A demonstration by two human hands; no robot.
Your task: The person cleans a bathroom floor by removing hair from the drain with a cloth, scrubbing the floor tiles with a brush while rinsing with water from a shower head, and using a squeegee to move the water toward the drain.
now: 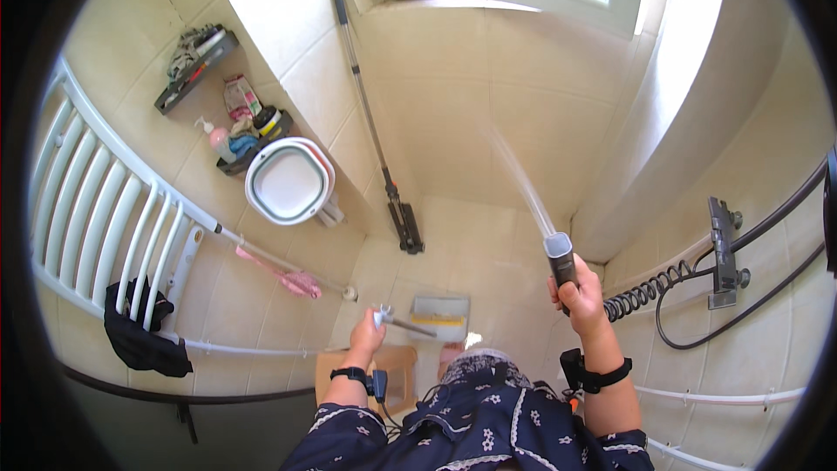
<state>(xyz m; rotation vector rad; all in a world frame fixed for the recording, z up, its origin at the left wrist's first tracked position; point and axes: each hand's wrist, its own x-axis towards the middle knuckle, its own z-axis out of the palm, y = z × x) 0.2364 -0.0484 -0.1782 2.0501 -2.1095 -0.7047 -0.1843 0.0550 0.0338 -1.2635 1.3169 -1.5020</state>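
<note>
My right hand (579, 298) grips a dark handheld sprayer (562, 263) with a pale square head. From it a jet of water (520, 176) shoots forward toward the tiled wall below the window. A black coiled hose (649, 290) runs behind that hand to a wall bracket. My left hand (368, 333) is closed round the white top of a grey pole (411, 327), which slants down toward the floor. Close to the pole's lower end lies a flat grey head (441, 307) with a yellow strip; whether they are joined I cannot tell.
A black-handled floor tool (368, 105) leans in the back corner. Left are a white towel radiator (96, 201), corner shelves (253, 144) with bottles, and hanging basins (288, 181). An orange-tan stool-like piece (397, 371) stands low by my left arm. The dark bracket (722, 253) juts out right.
</note>
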